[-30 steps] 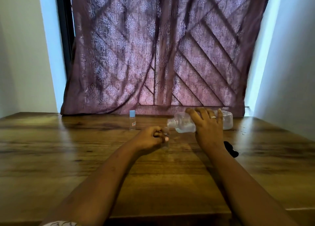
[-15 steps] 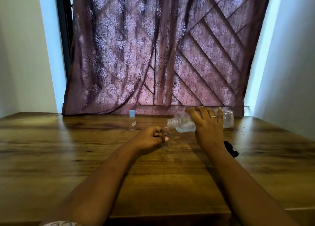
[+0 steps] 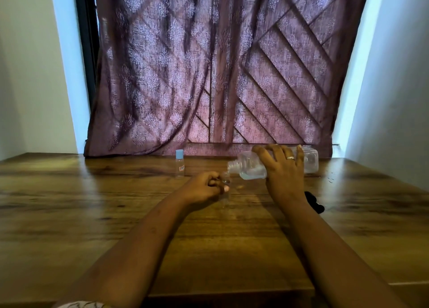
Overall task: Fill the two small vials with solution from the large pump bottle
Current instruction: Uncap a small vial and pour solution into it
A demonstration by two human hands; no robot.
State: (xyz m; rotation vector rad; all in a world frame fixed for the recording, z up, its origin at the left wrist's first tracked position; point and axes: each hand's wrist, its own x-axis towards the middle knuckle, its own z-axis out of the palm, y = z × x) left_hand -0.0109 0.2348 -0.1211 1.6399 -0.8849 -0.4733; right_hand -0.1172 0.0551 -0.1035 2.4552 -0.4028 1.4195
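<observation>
My right hand (image 3: 282, 168) grips the large clear bottle (image 3: 250, 167) tipped on its side, its open neck pointing left and down. A little clear liquid pools in its lower part. Just under the neck stands a small open vial (image 3: 225, 189), held upright on the table by my left hand (image 3: 204, 187). A second small vial (image 3: 180, 163) with a blue cap stands upright farther back and to the left, apart from both hands.
The wooden table (image 3: 116, 214) runs to walls on both sides, with a purple curtain (image 3: 209, 75) behind it. A black object (image 3: 313, 202) lies on the table just right of my right wrist. Small droplets (image 3: 330, 180) dot the far right.
Both hands and the tipped bottle have stayed almost still. The bottle's neck stays over the open vial.
</observation>
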